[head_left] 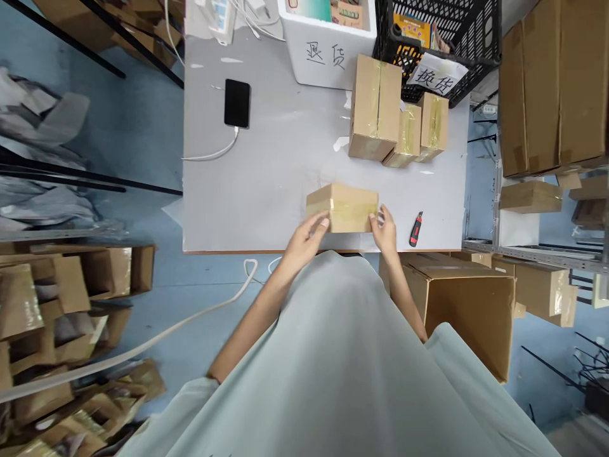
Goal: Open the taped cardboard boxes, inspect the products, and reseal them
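Observation:
A small taped cardboard box rests near the front edge of the grey table, between my two hands. My left hand grips its left end, with the thumb along the near side. On the right end, my right hand pinches the box's corner with thumb and fingers. Clear yellowish tape runs over the box's near face. To the right of my right hand lies a red and black utility knife. The undersides of the box and some fingertips are hidden.
Three taped boxes stand at the back right, before a white bin and a black crate. A phone on a cable lies back left. A large open carton stands below the table's right end.

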Tool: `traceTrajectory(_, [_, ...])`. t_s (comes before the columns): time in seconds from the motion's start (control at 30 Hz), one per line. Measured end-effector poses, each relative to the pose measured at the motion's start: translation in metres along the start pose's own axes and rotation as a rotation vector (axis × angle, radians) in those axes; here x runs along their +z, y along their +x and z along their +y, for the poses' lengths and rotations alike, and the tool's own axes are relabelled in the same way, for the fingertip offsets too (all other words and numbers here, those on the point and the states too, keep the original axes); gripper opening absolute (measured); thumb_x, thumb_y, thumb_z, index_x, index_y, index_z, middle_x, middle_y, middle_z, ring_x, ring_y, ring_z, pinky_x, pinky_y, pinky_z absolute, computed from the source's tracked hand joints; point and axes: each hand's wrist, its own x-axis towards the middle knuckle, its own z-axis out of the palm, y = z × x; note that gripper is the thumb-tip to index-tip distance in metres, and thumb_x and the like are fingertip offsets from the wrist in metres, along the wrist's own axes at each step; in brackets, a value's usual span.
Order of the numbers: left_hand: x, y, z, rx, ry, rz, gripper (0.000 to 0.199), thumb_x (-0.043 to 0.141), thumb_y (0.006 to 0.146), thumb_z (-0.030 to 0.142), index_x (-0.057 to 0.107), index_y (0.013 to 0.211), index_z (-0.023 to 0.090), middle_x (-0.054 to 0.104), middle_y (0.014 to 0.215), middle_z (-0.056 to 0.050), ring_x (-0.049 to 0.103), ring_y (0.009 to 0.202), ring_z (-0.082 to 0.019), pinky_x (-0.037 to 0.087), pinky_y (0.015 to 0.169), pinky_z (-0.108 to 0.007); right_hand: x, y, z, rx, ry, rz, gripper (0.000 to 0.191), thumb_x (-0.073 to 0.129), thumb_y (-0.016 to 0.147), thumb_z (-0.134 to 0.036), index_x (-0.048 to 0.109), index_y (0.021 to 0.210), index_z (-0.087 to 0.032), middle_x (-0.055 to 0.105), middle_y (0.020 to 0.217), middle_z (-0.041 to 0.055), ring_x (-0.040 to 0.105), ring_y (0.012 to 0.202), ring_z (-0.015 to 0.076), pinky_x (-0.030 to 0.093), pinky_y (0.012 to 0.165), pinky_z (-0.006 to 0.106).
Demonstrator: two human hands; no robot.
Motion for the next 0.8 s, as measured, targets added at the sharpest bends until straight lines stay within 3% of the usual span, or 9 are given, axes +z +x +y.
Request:
traceTrajectory(0.1, [0.016, 0.009, -0.016, -0.09, -0.098, -0.01, 0.051, 0.07, 0.109, 0.054, 0.075, 0.152, 0.027, 0.068, 0.17, -0.011, 0.056, 0.166, -0.036, 0.041, 0.142, -0.054, -0.033, -0.002, -0.003, -0.037, -0.039, 0.085, 0.104, 0.068, 0.099, -0.09, 0.054, 0.176, -0.021, 0.046, 0.187, 0.0203, 0.047, 0.172, 0.0418, 0.042, 0.142, 0.065])
traceTrajectory(0.2, [0.022, 0.035, -0.047, -0.286, -0.137, 0.187, 0.061, 0.078, 0.102, 0.039, 0.065, 0.158, 0.02, 0.053, 0.181, -0.019, 0.044, 0.174, -0.039, 0.032, 0.146, -0.057, -0.046, -0.009, -0.01, -0.026, -0.052, 0.053, 0.104, 0.069, 0.098, -0.091, 0.058, 0.174, -0.021, 0.05, 0.185, 0.0194, 0.05, 0.171, 0.0411, 0.046, 0.14, 0.063])
traceTrajectory(0.27, [0.024, 0.053, -0.064, -0.388, -0.146, 0.247, 0.064, 0.082, 0.095, 0.034, 0.065, 0.154, 0.018, 0.051, 0.182, -0.024, 0.04, 0.176, -0.041, 0.028, 0.147, -0.06, -0.044, -0.013, -0.013, 0.008, -0.072, 0.048, 0.107, 0.07, 0.095, -0.094, 0.061, 0.17, -0.018, 0.054, 0.182, 0.0211, 0.052, 0.169, 0.0418, 0.048, 0.139, 0.062])
traceTrajectory(0.37, [0.031, 0.068, -0.075, -0.395, -0.18, 0.203, 0.047, 0.082, 0.092, 0.031, 0.072, 0.136, 0.018, 0.069, 0.164, -0.023, 0.058, 0.163, -0.041, 0.041, 0.14, -0.061, -0.037, -0.019, -0.013, 0.034, -0.102, 0.037, 0.11, 0.068, 0.093, -0.097, 0.065, 0.167, -0.017, 0.057, 0.179, 0.022, 0.054, 0.168, 0.0415, 0.046, 0.14, 0.062])
traceTrajectory(0.47, [0.033, 0.066, -0.074, -0.336, -0.229, 0.163, 0.034, 0.079, 0.093, 0.031, 0.076, 0.124, 0.018, 0.081, 0.145, -0.019, 0.073, 0.145, -0.035, 0.053, 0.132, -0.053, -0.031, -0.023, -0.01, 0.016, -0.146, 0.021, 0.107, 0.072, 0.092, -0.095, 0.065, 0.168, -0.019, 0.057, 0.18, 0.0192, 0.049, 0.172, 0.0395, 0.036, 0.146, 0.061])
traceTrajectory(0.53, [0.026, 0.06, -0.071, -0.297, -0.253, 0.188, 0.036, 0.079, 0.092, 0.031, 0.077, 0.125, 0.018, 0.083, 0.141, -0.017, 0.076, 0.141, -0.034, 0.055, 0.13, -0.051, -0.027, -0.024, -0.007, 0.003, -0.139, 0.002, 0.104, 0.073, 0.094, -0.092, 0.063, 0.17, -0.022, 0.058, 0.18, 0.0169, 0.047, 0.174, 0.0379, 0.035, 0.146, 0.06])
traceTrajectory(0.6, [0.011, 0.051, -0.068, -0.243, -0.266, 0.239, 0.039, 0.079, 0.09, 0.031, 0.078, 0.127, 0.018, 0.084, 0.14, -0.015, 0.078, 0.136, -0.033, 0.057, 0.127, -0.05, -0.021, -0.021, -0.004, -0.014, -0.085, -0.047, 0.1, 0.068, 0.097, -0.09, 0.062, 0.171, -0.023, 0.06, 0.178, 0.0155, 0.05, 0.171, 0.0363, 0.041, 0.143, 0.058])
traceTrajectory(0.7, [-0.022, 0.037, -0.068, -0.163, -0.251, 0.316, 0.043, 0.079, 0.088, 0.033, 0.08, 0.129, 0.018, 0.084, 0.141, -0.014, 0.079, 0.132, -0.032, 0.06, 0.123, -0.048, -0.003, -0.012, 0.002, -0.058, -0.006, -0.144, 0.093, 0.059, 0.102, -0.088, 0.067, 0.165, -0.02, 0.068, 0.171, 0.0147, 0.062, 0.162, 0.0347, 0.05, 0.136, 0.053])
traceTrajectory(0.8, [-0.051, 0.026, -0.068, -0.182, -0.215, 0.356, 0.043, 0.076, 0.088, 0.035, 0.081, 0.127, 0.017, 0.084, 0.142, -0.014, 0.078, 0.134, -0.033, 0.06, 0.123, -0.048, 0.025, 0.0, 0.008, -0.034, -0.028, -0.257, 0.085, 0.058, 0.102, -0.086, 0.074, 0.153, -0.02, 0.079, 0.156, 0.0142, 0.075, 0.143, 0.035, 0.057, 0.129, 0.051])
